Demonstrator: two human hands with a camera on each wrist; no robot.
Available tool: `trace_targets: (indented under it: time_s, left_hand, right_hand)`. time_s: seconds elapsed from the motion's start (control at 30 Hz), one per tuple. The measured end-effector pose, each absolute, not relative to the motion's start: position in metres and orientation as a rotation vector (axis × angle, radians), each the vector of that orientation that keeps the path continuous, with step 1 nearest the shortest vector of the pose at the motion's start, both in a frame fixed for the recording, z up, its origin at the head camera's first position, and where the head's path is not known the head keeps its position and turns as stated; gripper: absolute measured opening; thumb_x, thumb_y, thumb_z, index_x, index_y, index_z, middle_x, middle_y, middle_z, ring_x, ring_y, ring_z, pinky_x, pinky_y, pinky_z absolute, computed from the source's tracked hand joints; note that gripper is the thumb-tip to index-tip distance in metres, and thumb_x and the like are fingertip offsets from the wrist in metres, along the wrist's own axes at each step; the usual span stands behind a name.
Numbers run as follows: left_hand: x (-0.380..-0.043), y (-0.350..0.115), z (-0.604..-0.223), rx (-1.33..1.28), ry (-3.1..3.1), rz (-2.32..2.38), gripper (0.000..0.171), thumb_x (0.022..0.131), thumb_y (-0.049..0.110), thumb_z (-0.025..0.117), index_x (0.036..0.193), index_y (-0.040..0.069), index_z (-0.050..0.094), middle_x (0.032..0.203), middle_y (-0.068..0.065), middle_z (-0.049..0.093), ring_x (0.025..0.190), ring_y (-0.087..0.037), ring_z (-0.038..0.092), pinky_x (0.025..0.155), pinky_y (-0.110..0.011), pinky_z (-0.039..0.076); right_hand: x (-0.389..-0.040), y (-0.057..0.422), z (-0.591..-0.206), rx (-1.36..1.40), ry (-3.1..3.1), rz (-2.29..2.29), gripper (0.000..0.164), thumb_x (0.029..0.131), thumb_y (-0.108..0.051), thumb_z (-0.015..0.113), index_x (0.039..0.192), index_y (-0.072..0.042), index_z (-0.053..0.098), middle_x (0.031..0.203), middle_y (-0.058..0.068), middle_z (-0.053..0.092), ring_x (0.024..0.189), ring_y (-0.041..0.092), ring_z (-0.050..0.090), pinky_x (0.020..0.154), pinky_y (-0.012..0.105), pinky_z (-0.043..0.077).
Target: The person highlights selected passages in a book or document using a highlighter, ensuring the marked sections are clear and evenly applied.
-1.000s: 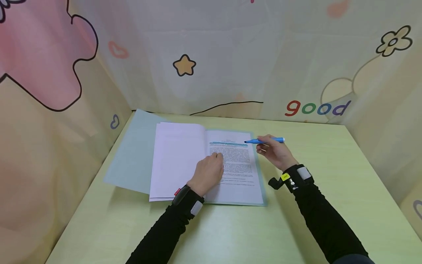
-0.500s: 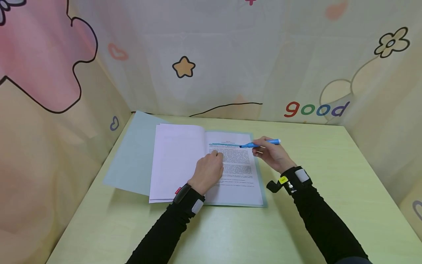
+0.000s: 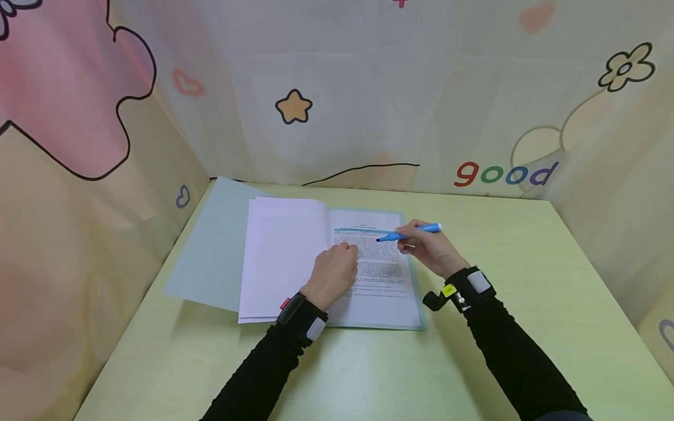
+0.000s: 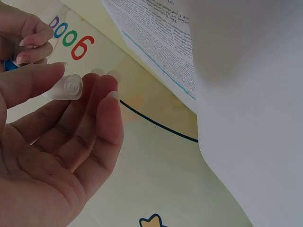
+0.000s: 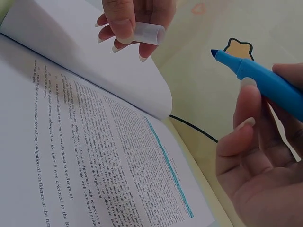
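A blue highlighter (image 5: 272, 85) is pinched in my right hand (image 3: 429, 248), its dark tip pointing left over the printed page and apart from it. My left hand (image 3: 332, 275) is above the middle of the open document folder (image 3: 418, 310). Between its thumb and fingers it pinches a translucent cap (image 5: 149, 33), which the left wrist view shows with its closed end outward. On the right-hand printed page (image 3: 379, 304) a blue highlighted line (image 5: 170, 170) runs near the top of the text. Turned-over white pages (image 3: 281, 257) lie to the left.
The folder's pale blue cover (image 3: 205, 257) spreads left over the light table (image 3: 505, 351). A printed curtain (image 3: 368, 105) with a star and the word "good" stands behind the table and along its sides.
My right hand has moved left and slightly nearer with the highlighter, bringing its tip from the page's upper right toward the left hand. The left hand stays nearly in place.
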State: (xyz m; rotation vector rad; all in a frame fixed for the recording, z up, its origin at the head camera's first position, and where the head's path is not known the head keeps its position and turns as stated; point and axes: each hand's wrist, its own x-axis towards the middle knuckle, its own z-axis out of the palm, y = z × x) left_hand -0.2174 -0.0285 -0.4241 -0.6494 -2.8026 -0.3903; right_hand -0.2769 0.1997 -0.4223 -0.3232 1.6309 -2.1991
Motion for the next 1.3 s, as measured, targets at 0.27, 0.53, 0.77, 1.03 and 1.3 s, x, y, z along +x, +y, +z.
trace_targets:
  time_s: [0.27, 0.53, 0.77, 1.03, 1.3]
  left_hand:
    - [-0.216, -0.027, -0.424, -0.669, -2.774, -0.407, 0.013, 0.086, 0.007, 0.055, 0.086, 0.002, 0.067, 0.077, -0.009, 0.066, 0.059, -0.013, 0.051, 0.048, -0.027, 0.049]
    - [-0.217, -0.027, -0.426, -0.691, -2.75, -0.417, 0.014, 0.087, 0.008, 0.054, 0.083, 0.002, 0.066, 0.076, -0.008, 0.063, 0.058, -0.012, 0.051, 0.047, -0.028, 0.049]
    - [-0.216, -0.025, -0.424, -0.698, -2.773, -0.392, 0.015, 0.087, 0.01, 0.055, 0.088, 0.003, 0.067, 0.078, -0.007, 0.063, 0.06, -0.012, 0.051, 0.048, -0.028, 0.049]
    - [-0.216, -0.024, -0.425, -0.715, -2.784, -0.389, 0.015, 0.088, 0.011, 0.053, 0.087, 0.003, 0.067, 0.077, -0.006, 0.061, 0.06, -0.012, 0.049, 0.048, -0.027, 0.047]
    - [-0.216, -0.024, -0.423, -0.728, -2.783, -0.4, 0.014, 0.088, 0.011, 0.054, 0.087, 0.004, 0.066, 0.076, -0.005, 0.06, 0.059, -0.012, 0.047, 0.046, -0.025, 0.045]
  right_hand:
    - [-0.275, 0.197, -0.425, -0.366, 1.664, -2.154, 0.019, 0.094, -0.01, 0.051, 0.082, -0.003, 0.064, 0.073, 0.004, 0.069, 0.065, 0.021, 0.058, 0.068, 0.027, 0.05]
    - [-0.274, 0.194, -0.43, -0.407, 1.72, -2.114, 0.019, 0.093, -0.01, 0.052, 0.081, -0.003, 0.065, 0.071, 0.002, 0.067, 0.063, 0.02, 0.055, 0.065, 0.027, 0.046]
    - [-0.273, 0.191, -0.432, -0.411, 1.743, -2.086, 0.018, 0.092, -0.01, 0.053, 0.08, -0.004, 0.064, 0.07, 0.001, 0.067, 0.063, 0.02, 0.055, 0.064, 0.026, 0.046]
    - [-0.271, 0.188, -0.431, -0.391, 1.753, -2.074, 0.018, 0.092, -0.008, 0.054, 0.077, -0.006, 0.064, 0.075, 0.001, 0.069, 0.065, 0.018, 0.058, 0.065, 0.025, 0.049]
    - [-0.27, 0.185, -0.43, -0.42, 1.808, -2.023, 0.015, 0.091, -0.009, 0.056, 0.079, -0.003, 0.063, 0.076, 0.002, 0.067, 0.066, 0.017, 0.057, 0.064, 0.025, 0.047]
